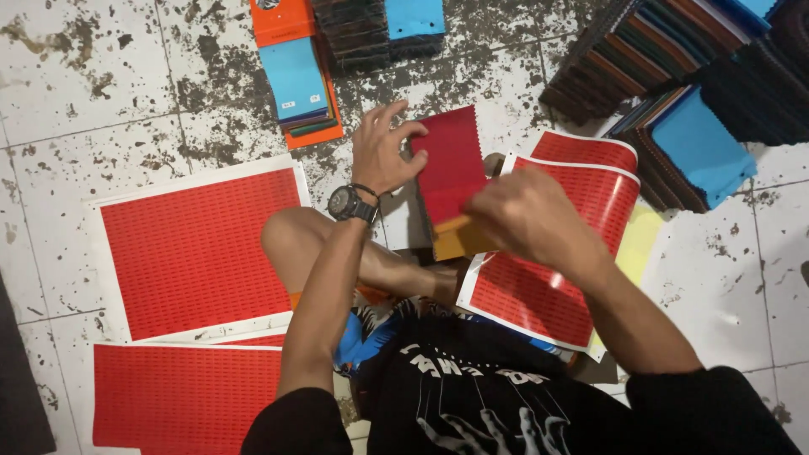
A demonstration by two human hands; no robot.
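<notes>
Your left hand (pixel 383 152) is closed on the left edge of a dark red fabric swatch (pixel 451 164), thumb on its face and fingers curled round the edge, holding it upright above your bent knee. Your right hand (pixel 522 215) is pinched shut at the swatch's lower end, where an orange-yellow card (pixel 455 240) shows beneath the red; the fingertips are blurred, so just what they press is hard to tell. A black watch (pixel 347 202) sits on your left wrist. Just beside your right hand lie curled red sticker sheets (pixel 539 291), one over another, on the speckled tile floor (pixel 101 109). Two more flat red sheets (pixel 198 248) lie to your left. Further out, stacks of swatch books (pixel 299 80) in blue and orange stand near the top, with dark stacks (pixel 674 59) at the upper right
</notes>
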